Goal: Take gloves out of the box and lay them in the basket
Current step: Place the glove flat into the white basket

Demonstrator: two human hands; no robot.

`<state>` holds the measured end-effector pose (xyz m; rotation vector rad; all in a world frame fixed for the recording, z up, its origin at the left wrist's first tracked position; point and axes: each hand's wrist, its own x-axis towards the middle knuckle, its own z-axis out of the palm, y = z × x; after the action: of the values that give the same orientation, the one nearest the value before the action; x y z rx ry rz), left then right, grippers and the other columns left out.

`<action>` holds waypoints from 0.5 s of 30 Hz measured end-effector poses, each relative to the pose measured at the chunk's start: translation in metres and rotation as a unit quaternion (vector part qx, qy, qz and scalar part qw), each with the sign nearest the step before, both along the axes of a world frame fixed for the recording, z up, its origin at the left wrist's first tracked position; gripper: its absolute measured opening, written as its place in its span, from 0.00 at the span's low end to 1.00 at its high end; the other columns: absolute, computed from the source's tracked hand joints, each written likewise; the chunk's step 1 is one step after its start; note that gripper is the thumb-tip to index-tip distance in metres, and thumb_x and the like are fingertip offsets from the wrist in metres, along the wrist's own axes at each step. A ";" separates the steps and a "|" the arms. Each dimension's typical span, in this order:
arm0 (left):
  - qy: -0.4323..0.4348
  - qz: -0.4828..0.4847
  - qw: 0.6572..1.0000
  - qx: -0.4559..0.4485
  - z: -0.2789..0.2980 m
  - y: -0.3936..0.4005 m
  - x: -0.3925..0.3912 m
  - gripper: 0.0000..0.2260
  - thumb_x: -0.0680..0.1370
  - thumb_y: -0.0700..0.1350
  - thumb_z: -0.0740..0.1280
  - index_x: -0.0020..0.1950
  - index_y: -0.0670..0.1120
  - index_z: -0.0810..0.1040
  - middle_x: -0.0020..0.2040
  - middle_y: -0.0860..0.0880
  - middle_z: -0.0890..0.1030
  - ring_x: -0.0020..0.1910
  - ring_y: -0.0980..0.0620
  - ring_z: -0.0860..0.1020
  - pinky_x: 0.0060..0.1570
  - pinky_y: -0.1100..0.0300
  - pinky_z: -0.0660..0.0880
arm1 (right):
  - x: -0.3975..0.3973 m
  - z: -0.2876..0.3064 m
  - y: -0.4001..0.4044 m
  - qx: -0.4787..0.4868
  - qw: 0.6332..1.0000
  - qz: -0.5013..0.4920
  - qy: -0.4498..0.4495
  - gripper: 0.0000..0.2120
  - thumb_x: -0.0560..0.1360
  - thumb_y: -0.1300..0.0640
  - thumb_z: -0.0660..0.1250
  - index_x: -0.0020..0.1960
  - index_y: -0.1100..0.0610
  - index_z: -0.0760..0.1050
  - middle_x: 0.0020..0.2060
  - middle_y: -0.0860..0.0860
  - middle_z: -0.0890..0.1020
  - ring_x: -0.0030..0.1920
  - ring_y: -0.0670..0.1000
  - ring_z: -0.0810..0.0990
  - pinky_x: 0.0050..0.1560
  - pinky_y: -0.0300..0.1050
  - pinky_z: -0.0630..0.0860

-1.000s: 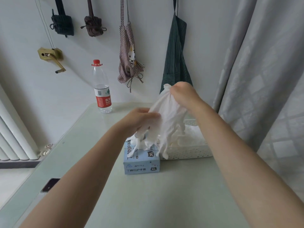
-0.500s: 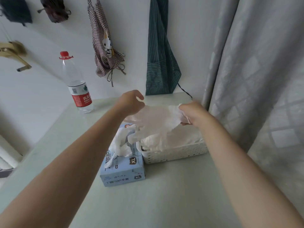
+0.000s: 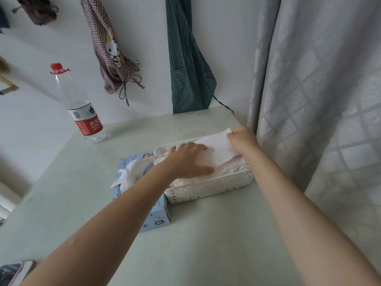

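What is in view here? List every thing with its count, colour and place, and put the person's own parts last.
glove: one, white, flat on top of the pile in the basket
basket: one, white, on the table by the curtain
box: one, pale blue, left of the basket and touching it, gloves poking out
bottle: one, clear with red cap and label, at the table's far left
aprons: two, one green striped, one brown checked, on the wall
curtain: one, grey, right
phone: one, dark, bottom left corner
table: one, pale green
left hand: flat on the glove
right hand: pinches the glove's cuff
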<state>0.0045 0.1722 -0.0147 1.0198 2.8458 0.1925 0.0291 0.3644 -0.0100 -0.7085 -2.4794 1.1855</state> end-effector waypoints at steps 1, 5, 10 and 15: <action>-0.003 0.000 1.000 -0.013 0.000 -0.003 -0.002 0.36 0.73 0.70 0.64 0.77 0.58 0.58 0.77 0.52 0.60 0.76 0.48 0.57 0.74 0.45 0.51 | 0.001 -0.002 0.003 0.046 0.999 0.003 -0.006 0.18 0.76 0.63 0.60 0.30 0.56 0.59 0.27 0.52 0.64 0.28 0.52 0.62 0.27 0.44 0.56; -0.031 0.006 0.999 -0.042 -0.001 -0.012 -0.007 0.42 0.69 0.75 0.62 0.78 0.61 0.52 0.79 0.54 0.53 0.78 0.47 0.52 0.74 0.42 0.48 | 0.004 -0.010 0.007 0.216 0.976 -0.012 -0.013 0.11 0.78 0.63 0.60 0.37 0.59 0.67 0.34 0.52 0.71 0.37 0.57 0.69 0.33 0.43 0.61; -0.066 0.014 0.992 -0.106 -0.009 -0.019 -0.004 0.39 0.70 0.77 0.45 0.78 0.64 0.46 0.81 0.54 0.45 0.79 0.44 0.45 0.73 0.35 0.46 | 0.011 -0.018 0.000 0.369 0.928 -0.001 -0.051 0.05 0.79 0.63 0.62 0.54 0.60 0.72 0.48 0.55 0.79 0.48 0.58 0.81 0.36 0.45 0.65; -0.082 0.013 0.989 -0.126 -0.017 -0.016 0.000 0.35 0.74 0.75 0.49 0.78 0.65 0.45 0.81 0.53 0.42 0.79 0.44 0.43 0.74 0.35 0.44 | 0.018 -0.017 -0.005 0.426 0.901 0.005 -0.083 0.12 0.77 0.62 0.66 0.59 0.57 0.71 0.57 0.56 0.74 0.55 0.56 0.77 0.40 0.45 0.68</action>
<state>0.0045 0.1560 -0.0318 0.8724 2.6506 -0.0768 0.0468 0.3591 -0.0270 -0.5352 -2.7532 -0.0456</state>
